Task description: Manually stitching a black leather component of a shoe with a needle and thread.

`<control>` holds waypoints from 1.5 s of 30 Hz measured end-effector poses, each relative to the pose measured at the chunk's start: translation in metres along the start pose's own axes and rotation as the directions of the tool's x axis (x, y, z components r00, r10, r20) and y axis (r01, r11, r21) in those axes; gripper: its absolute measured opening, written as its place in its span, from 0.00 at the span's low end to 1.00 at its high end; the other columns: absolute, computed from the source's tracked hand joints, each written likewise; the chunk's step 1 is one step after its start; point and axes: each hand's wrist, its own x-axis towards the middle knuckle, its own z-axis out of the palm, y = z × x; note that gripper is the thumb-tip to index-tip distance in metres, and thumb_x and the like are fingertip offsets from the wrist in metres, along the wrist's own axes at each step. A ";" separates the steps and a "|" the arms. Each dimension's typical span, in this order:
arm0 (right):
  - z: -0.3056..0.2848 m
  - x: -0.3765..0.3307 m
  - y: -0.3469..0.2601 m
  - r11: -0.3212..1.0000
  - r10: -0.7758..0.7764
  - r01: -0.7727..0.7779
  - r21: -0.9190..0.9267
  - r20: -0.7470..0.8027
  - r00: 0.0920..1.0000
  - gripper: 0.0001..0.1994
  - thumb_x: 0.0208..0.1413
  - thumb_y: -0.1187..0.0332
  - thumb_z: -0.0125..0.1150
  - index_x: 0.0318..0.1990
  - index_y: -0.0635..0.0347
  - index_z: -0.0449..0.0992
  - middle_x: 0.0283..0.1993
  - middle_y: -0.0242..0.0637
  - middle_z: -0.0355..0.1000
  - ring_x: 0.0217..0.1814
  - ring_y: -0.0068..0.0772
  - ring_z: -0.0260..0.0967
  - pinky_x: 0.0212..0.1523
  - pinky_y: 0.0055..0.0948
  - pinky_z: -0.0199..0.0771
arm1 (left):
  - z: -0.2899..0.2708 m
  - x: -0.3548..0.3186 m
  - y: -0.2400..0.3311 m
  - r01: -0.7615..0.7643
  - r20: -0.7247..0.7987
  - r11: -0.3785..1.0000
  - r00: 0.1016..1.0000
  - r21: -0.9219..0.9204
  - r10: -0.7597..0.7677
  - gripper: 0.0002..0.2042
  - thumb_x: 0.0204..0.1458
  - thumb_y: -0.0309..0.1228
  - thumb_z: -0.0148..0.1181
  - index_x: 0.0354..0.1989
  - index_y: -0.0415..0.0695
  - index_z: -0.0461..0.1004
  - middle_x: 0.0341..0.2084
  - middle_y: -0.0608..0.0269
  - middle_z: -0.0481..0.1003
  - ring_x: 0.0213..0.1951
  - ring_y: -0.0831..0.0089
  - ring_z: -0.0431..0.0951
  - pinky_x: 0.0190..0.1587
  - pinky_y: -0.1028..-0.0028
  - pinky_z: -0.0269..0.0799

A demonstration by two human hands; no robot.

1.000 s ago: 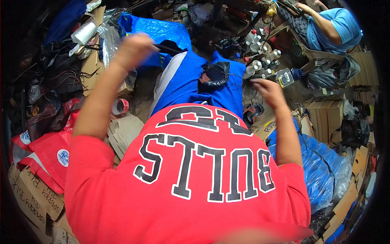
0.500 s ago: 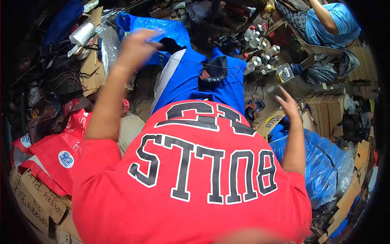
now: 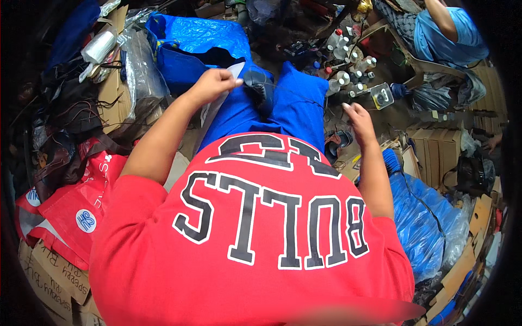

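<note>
A dark shoe (image 3: pixel 259 91) rests between my knees, on my blue trousers (image 3: pixel 298 103). Just left of it, my left hand (image 3: pixel 216 86) is closed in a pinch. From beside those fingertips a thin dark thread (image 3: pixel 296 94) runs across the shoe and my right thigh towards my right hand (image 3: pixel 359 118). That hand is raised beyond the right knee, its thumb and forefinger pinched together. The thread is too fine to follow all the way into either pinch.
An open blue bag (image 3: pixel 201 35) lies beyond my left knee. Several bottles (image 3: pixel 342 79) and a clear square container (image 3: pixel 382 96) stand to the right. Blue plastic-wrapped goods (image 3: pixel 418 217) and cardboard (image 3: pixel 435 149) sit by my right arm. Another person in blue (image 3: pixel 448 32) sits at the far right.
My left hand has come down and right to beside the shoe, its fingers now pinched. My right hand has moved left and its spread fingers have closed. The shoe has shifted left and turned.
</note>
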 end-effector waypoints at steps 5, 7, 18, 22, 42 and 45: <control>0.028 -0.017 -0.042 0.972 0.058 -0.132 0.196 0.344 0.937 0.20 0.56 0.59 0.55 0.53 0.57 0.66 0.20 0.17 0.53 0.21 0.11 0.47 0.21 0.14 0.46 | 0.031 0.002 0.044 -0.039 -0.042 0.998 0.998 0.044 0.040 0.17 0.48 0.42 0.59 0.18 0.39 0.71 0.13 0.70 0.65 0.19 0.83 0.62 0.23 0.76 0.57; 0.058 -0.018 -0.062 0.984 0.052 -0.120 0.128 0.441 0.896 0.27 0.56 0.59 0.55 0.61 0.58 0.57 0.20 0.18 0.55 0.21 0.11 0.48 0.20 0.14 0.46 | 0.047 0.014 0.056 -0.119 -0.034 0.990 0.992 0.078 0.122 0.16 0.50 0.39 0.60 0.18 0.39 0.70 0.14 0.74 0.64 0.20 0.85 0.60 0.23 0.79 0.55; 0.046 0.003 -0.051 0.943 0.107 -0.206 0.261 0.347 0.932 0.11 0.52 0.63 0.57 0.21 0.49 0.63 0.17 0.18 0.51 0.18 0.14 0.46 0.21 0.18 0.46 | 0.021 0.011 0.036 -0.193 -0.082 0.958 0.973 0.210 0.214 0.17 0.48 0.43 0.59 0.20 0.39 0.70 0.11 0.59 0.63 0.17 0.71 0.62 0.24 0.70 0.61; 0.008 0.001 -0.029 0.928 0.165 -0.206 0.310 0.155 0.974 0.13 0.53 0.63 0.56 0.20 0.48 0.61 0.18 0.18 0.50 0.18 0.14 0.46 0.21 0.19 0.46 | -0.037 -0.014 0.000 0.023 -0.259 0.994 0.966 0.107 0.006 0.18 0.49 0.43 0.58 0.16 0.42 0.69 0.12 0.69 0.65 0.19 0.81 0.61 0.21 0.74 0.58; 0.060 0.045 -0.092 0.833 -0.308 0.453 -0.318 0.414 0.857 0.06 0.42 0.76 0.64 0.31 0.59 0.79 0.34 0.32 0.72 0.37 0.24 0.70 0.38 0.24 0.70 | 0.063 0.084 0.081 -0.092 0.396 0.996 0.914 -0.006 0.087 0.12 0.44 0.36 0.65 0.31 0.40 0.75 0.25 0.68 0.74 0.32 0.80 0.70 0.38 0.76 0.66; 0.063 0.048 -0.093 0.790 -0.344 0.515 -0.331 0.456 0.821 0.06 0.40 0.76 0.64 0.30 0.58 0.79 0.31 0.32 0.71 0.35 0.24 0.70 0.37 0.23 0.69 | 0.068 0.090 0.070 -0.090 0.357 0.988 0.925 -0.124 0.129 0.11 0.43 0.35 0.66 0.30 0.41 0.76 0.23 0.72 0.73 0.30 0.83 0.68 0.35 0.77 0.65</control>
